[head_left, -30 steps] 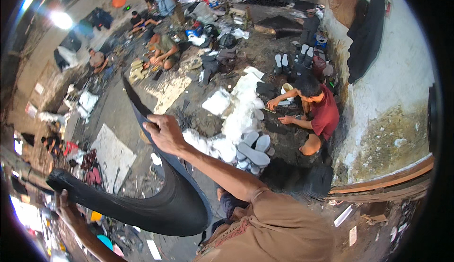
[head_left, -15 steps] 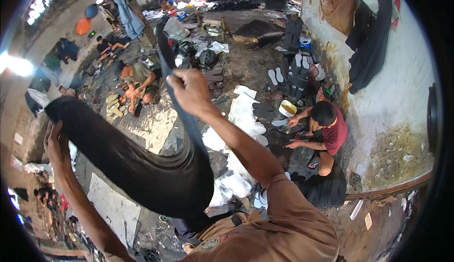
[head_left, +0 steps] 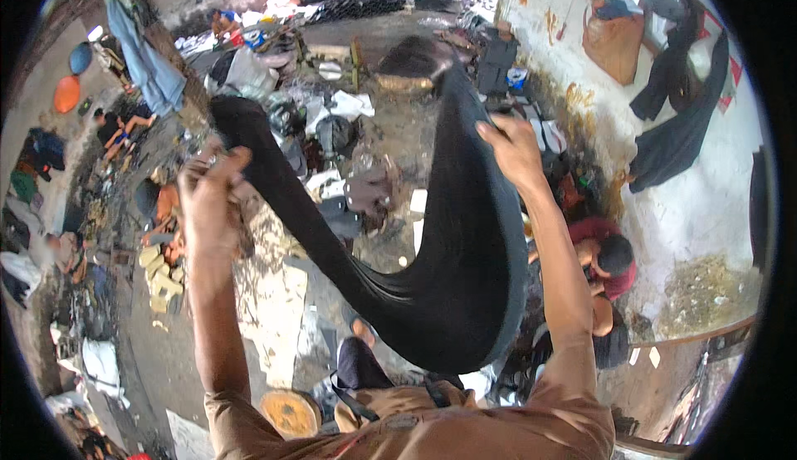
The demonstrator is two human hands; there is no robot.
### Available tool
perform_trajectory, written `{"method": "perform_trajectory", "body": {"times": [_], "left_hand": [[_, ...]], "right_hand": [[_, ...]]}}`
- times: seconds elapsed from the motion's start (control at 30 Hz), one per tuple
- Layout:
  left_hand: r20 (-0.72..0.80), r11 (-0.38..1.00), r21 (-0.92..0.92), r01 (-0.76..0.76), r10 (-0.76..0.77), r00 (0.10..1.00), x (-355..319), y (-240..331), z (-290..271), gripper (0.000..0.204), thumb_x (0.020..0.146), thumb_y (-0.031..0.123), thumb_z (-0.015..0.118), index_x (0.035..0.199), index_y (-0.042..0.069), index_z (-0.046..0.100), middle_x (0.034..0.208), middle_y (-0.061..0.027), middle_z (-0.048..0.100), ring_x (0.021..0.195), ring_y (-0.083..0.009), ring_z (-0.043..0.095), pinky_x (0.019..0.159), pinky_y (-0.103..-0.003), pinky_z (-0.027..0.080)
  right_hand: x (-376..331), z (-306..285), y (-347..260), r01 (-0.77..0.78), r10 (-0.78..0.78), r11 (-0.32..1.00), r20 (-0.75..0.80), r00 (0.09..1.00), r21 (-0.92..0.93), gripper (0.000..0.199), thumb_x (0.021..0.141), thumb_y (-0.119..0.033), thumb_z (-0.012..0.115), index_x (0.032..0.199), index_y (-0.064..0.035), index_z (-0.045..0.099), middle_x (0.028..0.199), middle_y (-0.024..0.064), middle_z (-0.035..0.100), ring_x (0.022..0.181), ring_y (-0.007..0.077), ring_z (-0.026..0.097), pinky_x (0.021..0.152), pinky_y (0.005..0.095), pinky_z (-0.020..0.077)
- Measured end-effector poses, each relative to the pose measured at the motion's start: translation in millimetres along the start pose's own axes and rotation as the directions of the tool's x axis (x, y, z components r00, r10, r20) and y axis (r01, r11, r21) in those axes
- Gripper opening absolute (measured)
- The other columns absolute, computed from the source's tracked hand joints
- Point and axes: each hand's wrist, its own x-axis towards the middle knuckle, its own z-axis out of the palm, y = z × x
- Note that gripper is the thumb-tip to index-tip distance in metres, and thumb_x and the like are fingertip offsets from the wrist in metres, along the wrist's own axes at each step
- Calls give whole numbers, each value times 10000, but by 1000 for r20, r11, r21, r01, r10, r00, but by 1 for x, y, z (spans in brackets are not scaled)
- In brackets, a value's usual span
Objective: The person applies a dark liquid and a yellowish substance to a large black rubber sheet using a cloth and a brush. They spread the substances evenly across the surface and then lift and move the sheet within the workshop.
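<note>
A wide, bendy black sheet hangs in a deep U between my raised hands, its middle sagging in front of my body. My left hand, smeared by motion, grips the narrower-looking end at the left with fingers curled. At the right, my right hand pinches the sheet's edge, thumb showing on the near side and the other fingers partly hidden. Whether the sheet is rubber or cloth I cannot tell.
A co-worker in a dark red shirt sits low at right, partly behind my arm. A round wooden block stands near my legs. Tan sole-shaped pieces lie at left near another person. Blue cloth hangs by a post.
The sheet has swung rightward and its broad part is now at the right. My left hand has risen and moved right; my right hand has moved right. The view has shifted.
</note>
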Motion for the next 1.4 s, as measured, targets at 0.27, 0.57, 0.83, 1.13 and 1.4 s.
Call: {"method": "perform_trajectory", "body": {"times": [0.27,0.57,0.83,1.13,1.4], "left_hand": [[389,970,-242,26,73,918,228,45,127,301,903,32,694,1199,-21,689,1009,-73,733,849,-146,703,653,-264,553],[293,945,-285,-162,247,924,494,-45,260,501,854,-38,709,1324,-145,572,1034,-146,702,891,-226,698,697,-343,653],[429,990,-122,67,-8,903,711,-220,407,524,852,57,755,1324,-92,580,1053,-163,751,856,-208,740,672,-329,610],[328,986,-156,55,0,945,980,-245,604,378,880,5,688,1237,-109,640,958,-120,747,785,-184,732,694,-336,621],[349,984,-129,-121,159,923,1234,-269,674,438,860,64,745,1267,-65,649,974,-90,751,813,-158,732,701,-309,593]], "right_hand": [[200,-68,-12,-319,269,945,-394,879,-68,609,911,-356,773,1265,129,668,1335,275,671,1297,341,628,1132,402,434],[429,-62,161,130,-138,990,-616,776,-59,483,937,-271,760,1297,41,687,1309,163,705,1241,227,617,1110,337,416],[607,75,392,-154,207,977,-493,845,147,424,937,-190,766,1229,93,646,1174,197,711,1062,289,671,970,405,513],[862,139,425,-242,208,969,-341,917,-59,226,988,-138,672,904,72,661,715,6,532,721,106,442,665,321,425],[1113,205,503,-191,143,979,-424,894,-72,379,997,-190,679,1126,166,675,862,83,695,790,137,579,745,315,491]]}}
